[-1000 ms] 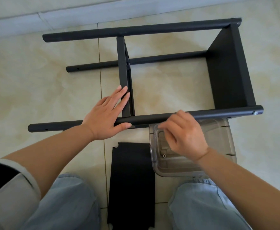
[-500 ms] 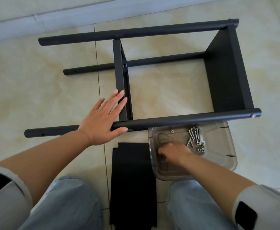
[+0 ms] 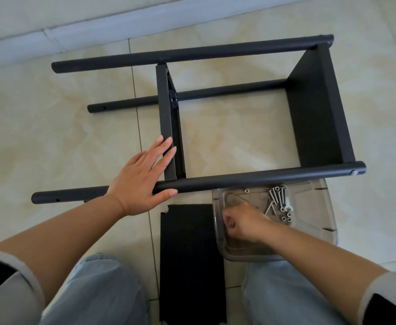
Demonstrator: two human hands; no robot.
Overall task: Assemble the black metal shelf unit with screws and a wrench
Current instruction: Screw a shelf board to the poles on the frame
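Four black tubular posts [image 3: 258, 178], two fitted shelf panels [image 3: 318, 109], one loose panel [image 3: 190, 261] on the floor. One clear plastic tray [image 3: 309, 233] with several loose screws [image 3: 277, 195]; exact number indistinct. Two hands: left hand [image 3: 140, 179], right hand [image 3: 245, 222].

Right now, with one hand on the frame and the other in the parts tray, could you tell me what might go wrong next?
The left hand only rests flat on the near tube and middle shelf panel; that panel may slip out of line. The right hand digs in the clear tray, which sits partly under the tube, so lifting out could knock it and scatter the screws. The loose black panel between the knees could get knelt on.
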